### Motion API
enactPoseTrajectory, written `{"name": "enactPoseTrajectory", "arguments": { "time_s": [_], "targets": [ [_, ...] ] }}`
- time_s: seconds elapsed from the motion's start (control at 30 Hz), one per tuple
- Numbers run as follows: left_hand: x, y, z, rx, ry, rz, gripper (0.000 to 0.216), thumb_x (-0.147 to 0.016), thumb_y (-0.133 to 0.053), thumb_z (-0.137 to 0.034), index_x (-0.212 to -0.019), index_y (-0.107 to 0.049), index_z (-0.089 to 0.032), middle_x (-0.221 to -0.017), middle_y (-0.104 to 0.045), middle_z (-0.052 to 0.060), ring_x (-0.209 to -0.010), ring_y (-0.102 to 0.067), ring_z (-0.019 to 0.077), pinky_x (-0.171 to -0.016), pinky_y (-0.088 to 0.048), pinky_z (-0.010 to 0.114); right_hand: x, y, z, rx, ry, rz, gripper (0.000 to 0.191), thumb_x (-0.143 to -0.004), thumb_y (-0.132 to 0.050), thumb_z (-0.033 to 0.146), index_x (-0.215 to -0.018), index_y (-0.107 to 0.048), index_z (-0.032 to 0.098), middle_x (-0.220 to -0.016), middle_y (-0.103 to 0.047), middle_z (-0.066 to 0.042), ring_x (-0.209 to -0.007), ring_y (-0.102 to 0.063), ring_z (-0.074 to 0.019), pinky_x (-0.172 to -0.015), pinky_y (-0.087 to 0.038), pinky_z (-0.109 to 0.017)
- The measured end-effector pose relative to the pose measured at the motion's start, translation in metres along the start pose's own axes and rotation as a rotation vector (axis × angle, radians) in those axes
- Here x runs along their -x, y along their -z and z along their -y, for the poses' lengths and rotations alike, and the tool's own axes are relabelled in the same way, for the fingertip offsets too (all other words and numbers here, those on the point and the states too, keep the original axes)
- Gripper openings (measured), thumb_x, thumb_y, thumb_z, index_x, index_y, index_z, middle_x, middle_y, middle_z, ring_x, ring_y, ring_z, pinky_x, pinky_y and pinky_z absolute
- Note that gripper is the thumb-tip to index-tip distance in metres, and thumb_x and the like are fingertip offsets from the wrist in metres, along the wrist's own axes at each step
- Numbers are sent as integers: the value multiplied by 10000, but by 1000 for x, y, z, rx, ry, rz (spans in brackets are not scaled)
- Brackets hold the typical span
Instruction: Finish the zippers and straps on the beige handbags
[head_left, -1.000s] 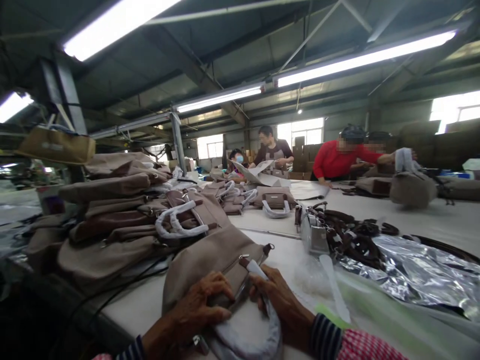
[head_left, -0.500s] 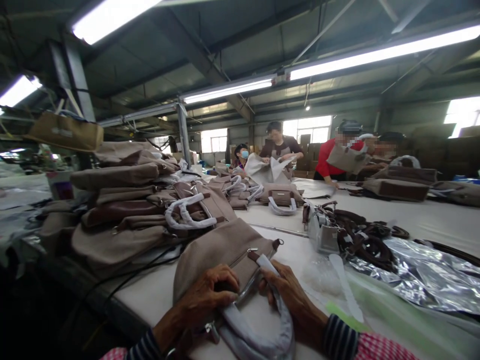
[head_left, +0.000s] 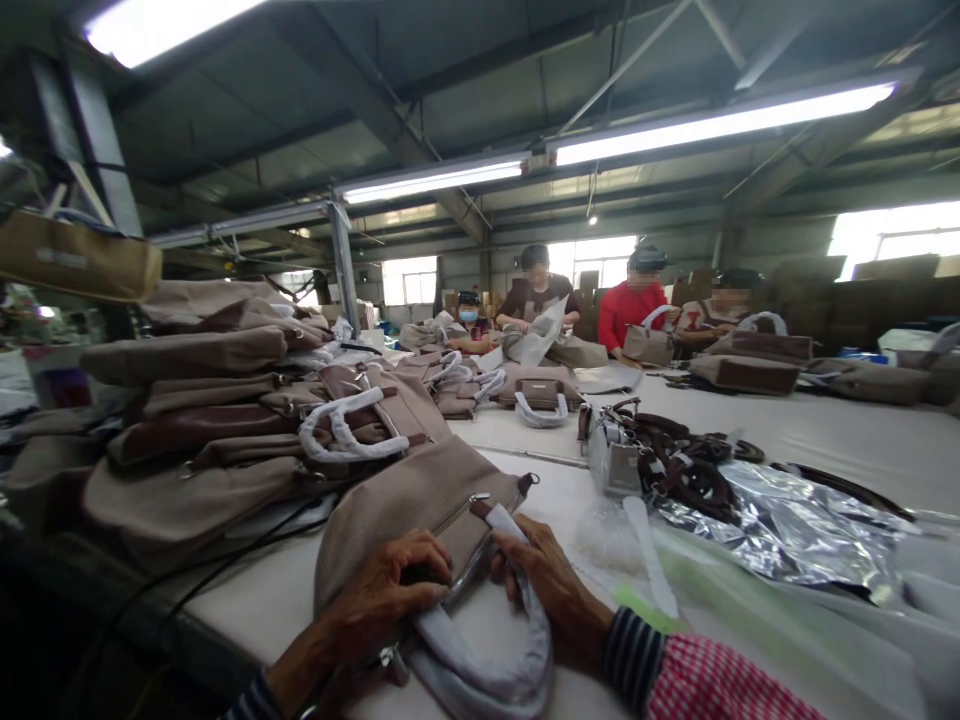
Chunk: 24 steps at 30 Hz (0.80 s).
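Note:
A taupe handbag (head_left: 405, 500) with a zipper lies on the table in front of me, its opening toward me. My left hand (head_left: 394, 585) is closed, thumb against fingers, on the near rim of the opening. On the other side, my right hand (head_left: 551, 575) has its fingers curled on the rim beside the base of a handle (head_left: 517, 665). That handle is wrapped in whitish film and loops down between my wrists. A metal clasp (head_left: 387, 655) shows below my left hand. My fingertips are partly hidden by the bag.
Stacked taupe bags (head_left: 195, 420) rise at the left, black cables (head_left: 247, 550) below them. At the right lie brown straps (head_left: 694, 485), silvery film (head_left: 795, 525), a white plastic strip (head_left: 649, 555) and a clear bag (head_left: 604, 535). Several co-workers handle bags across the table.
My view has turned right, so everything sits further left. Both hands keep their places on the handbag. Across the table, the person in red has lowered a bag to the tabletop.

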<state>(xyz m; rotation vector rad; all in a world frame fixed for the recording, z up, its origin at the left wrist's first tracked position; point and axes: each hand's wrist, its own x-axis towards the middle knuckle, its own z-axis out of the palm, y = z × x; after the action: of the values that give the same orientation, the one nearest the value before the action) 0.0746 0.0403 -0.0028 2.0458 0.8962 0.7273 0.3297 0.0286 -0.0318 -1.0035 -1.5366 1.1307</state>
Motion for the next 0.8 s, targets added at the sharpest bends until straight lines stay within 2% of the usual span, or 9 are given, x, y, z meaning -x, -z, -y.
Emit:
{"name": "enactPoseTrajectory", "arguments": {
  "time_s": [0.2, 0.33, 0.43, 0.53, 0.6, 0.67, 0.8],
  "targets": [
    [-3, 3, 3, -71, 9, 27, 160, -759, -663, -277, -873, -736, -192, -1078, -693, 49, -1054, -616, 240, -982, -452, 344, 5, 1, 9, 8, 36, -1, 451, -985, -527, 576, -933, -608, 135, -770, -672, -36, -515, -578, -92, -466, -426, -190],
    [5, 7, -20, -147, 21, 128, 191, -775, -696, -309, -941, -730, -222, -1147, -678, 35, -1129, -587, 258, -1031, -431, 356, 4, 3, 7, -33, 10, 34, 448, -977, -547, 580, -956, -609, 137, -775, -681, -38, -517, -578, -93, -456, -416, -187],
    [18, -1, -38, -256, -6, 248, 264, -797, -769, -359, -1047, -730, -282, -1254, -663, 16, -1183, -563, 273, -1043, -420, 348, 3, 4, 5, -63, 13, 58, 450, -971, -553, 580, -981, -622, 136, -796, -689, -41, -526, -583, -97, -451, -423, -185],
    [28, -20, -38, -419, -85, 279, 344, -801, -810, -367, -1128, -715, -320, -1190, -690, 17, -1118, -592, 281, -1028, -398, 362, 4, 5, 5, -91, 21, 55, 438, -971, -556, 559, -947, -641, 130, -782, -683, -40, -516, -572, -91, -452, -419, -183],
    [31, -32, -31, -527, -98, 250, 340, -778, -832, -350, -1095, -723, -293, -1077, -705, 29, -1049, -606, 285, -1008, -378, 382, 4, 5, 6, -114, 12, 54, 429, -961, -576, 546, -915, -656, 127, -773, -681, -39, -513, -568, -87, -462, -421, -186],
    [29, -39, -26, -564, -48, 220, 303, -731, -861, -306, -1000, -730, -257, -1022, -697, 27, -1027, -601, 281, -980, -367, 375, 2, 6, 6, -140, -30, 53, 444, -943, -604, 555, -884, -669, 120, -763, -685, -46, -508, -565, -91, -461, -417, -195],
    [23, -34, -36, -379, 87, 147, 202, -704, -821, -242, -791, -645, -198, -915, -636, -10, -947, -580, 219, -845, -374, 298, -5, 9, 4, -289, -163, 53, 581, -930, -583, 654, -919, -711, 87, -729, -687, -66, -497, -537, -97, -460, -383, -215]
  ]
}}
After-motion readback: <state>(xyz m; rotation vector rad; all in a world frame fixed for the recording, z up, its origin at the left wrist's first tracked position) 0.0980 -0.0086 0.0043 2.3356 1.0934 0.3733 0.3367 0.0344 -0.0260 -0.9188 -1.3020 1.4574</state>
